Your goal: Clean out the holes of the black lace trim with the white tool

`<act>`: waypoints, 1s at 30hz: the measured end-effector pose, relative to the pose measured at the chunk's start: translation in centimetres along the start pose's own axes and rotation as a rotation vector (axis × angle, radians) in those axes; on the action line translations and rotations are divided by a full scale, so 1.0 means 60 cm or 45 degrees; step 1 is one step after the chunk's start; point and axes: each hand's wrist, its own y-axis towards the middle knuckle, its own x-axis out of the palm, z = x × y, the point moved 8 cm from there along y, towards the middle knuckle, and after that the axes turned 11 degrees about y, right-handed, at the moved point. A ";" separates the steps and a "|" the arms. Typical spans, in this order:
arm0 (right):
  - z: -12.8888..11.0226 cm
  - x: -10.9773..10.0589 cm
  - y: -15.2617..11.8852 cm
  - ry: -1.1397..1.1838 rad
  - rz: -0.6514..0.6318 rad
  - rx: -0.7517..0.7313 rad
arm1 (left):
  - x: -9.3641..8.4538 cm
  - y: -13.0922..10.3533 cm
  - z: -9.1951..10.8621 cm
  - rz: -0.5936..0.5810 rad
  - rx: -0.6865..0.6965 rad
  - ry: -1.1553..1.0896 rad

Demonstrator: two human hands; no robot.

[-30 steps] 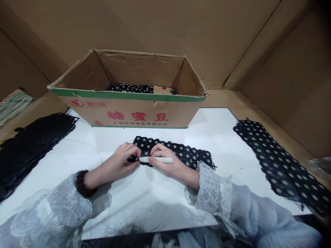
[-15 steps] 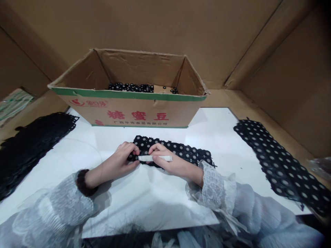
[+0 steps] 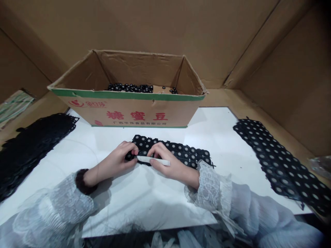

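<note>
A black sheet of joined rings with pale round centres [image 3: 178, 147] lies on the white tabletop in front of me. My left hand [image 3: 119, 158] pinches the sheet's near left corner between thumb and fingers. In my right hand [image 3: 165, 160] is a slim white pen-like tool [image 3: 157, 161], gripped like a pencil. Its tip points left and meets the sheet close to my left fingertips. Exactly what the tip touches is too small to make out.
Behind the sheet stands an open cardboard box [image 3: 139, 108] with black rings [image 3: 129, 88] inside. A pile of black sheets without pale centres [image 3: 36, 148] lies at left. More dotted black sheets [image 3: 279, 162] lie at right. Cardboard walls [image 3: 144, 24] surround the table.
My right hand and the white tool have shifted slightly left, and the tool's rear end has dipped. My left hand still pinches the same corner.
</note>
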 end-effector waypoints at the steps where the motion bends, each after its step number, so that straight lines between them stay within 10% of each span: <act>1: 0.005 -0.006 0.001 0.100 0.045 0.053 | 0.000 0.000 -0.001 -0.008 -0.006 0.002; 11: 0.019 -0.035 0.014 0.331 -0.140 0.237 | 0.006 -0.002 -0.005 -0.068 0.018 0.009; 30: 0.032 -0.032 -0.008 -0.156 0.306 0.257 | 0.006 0.001 -0.018 -0.204 0.055 -0.123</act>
